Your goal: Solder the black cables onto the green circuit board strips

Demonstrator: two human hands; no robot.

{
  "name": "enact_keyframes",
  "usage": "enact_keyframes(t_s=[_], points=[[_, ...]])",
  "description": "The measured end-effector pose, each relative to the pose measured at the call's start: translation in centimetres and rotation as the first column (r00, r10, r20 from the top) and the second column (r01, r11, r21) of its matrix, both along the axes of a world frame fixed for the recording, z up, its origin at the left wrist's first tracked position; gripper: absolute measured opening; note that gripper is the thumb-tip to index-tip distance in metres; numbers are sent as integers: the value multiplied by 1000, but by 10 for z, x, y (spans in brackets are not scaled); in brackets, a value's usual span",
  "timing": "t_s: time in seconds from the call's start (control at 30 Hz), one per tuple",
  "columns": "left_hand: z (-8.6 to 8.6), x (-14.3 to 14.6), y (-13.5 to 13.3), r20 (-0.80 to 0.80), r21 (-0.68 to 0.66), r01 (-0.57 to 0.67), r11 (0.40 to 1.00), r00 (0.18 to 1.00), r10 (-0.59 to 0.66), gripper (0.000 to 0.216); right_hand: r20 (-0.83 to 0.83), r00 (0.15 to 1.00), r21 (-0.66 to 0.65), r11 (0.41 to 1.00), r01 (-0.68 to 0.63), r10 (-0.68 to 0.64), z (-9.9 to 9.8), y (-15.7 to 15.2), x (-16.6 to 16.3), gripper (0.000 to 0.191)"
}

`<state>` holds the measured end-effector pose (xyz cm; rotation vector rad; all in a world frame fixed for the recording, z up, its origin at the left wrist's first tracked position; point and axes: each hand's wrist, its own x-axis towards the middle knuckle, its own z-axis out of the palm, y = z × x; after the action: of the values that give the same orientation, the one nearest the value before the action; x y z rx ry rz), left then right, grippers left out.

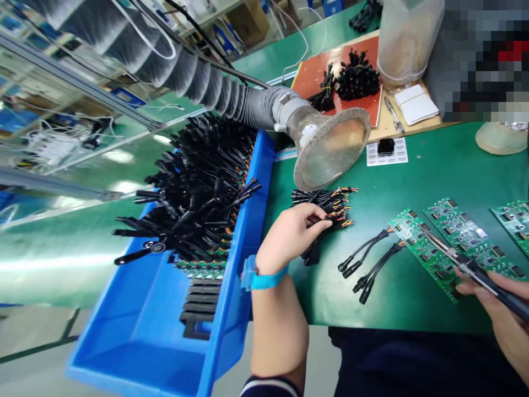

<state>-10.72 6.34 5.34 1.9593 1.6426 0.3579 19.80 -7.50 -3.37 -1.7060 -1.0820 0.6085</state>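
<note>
My left hand, a blue band at its wrist, pinches a black cable near its coloured wire ends, at a pile of black cables on the green mat. My right hand is closed round a soldering iron. The iron's metal tip points over a green circuit board. Two split black cables meet this board's left edge at their coloured wires. Beside it lies a second circuit board, and another circuit board is at the right edge.
At left, a blue bin holds many boards with black cables. A fume extractor hood on a grey duct hangs over the mat. Behind are bundled cables, a pen, white cards and a plastic container.
</note>
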Motion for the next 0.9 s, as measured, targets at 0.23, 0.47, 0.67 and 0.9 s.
enact_keyframes(t_s=[0.23,0.47,0.67,0.9], points=[[12,20,-7,523,123,-356,926,817,245,17,3,999,43,998,-50,50,24,9,-3,24],[-25,101,-39,737,-584,413,699,630,245,28,59,980,110,975,-194,189,29,36,-17,23],[-40,111,-47,726,-641,403,653,596,344,35,-169,940,-16,953,-303,296,36,43,-30,30],[-39,112,-50,717,-583,351,733,647,260,28,-186,946,-49,960,-277,264,44,44,-37,33]])
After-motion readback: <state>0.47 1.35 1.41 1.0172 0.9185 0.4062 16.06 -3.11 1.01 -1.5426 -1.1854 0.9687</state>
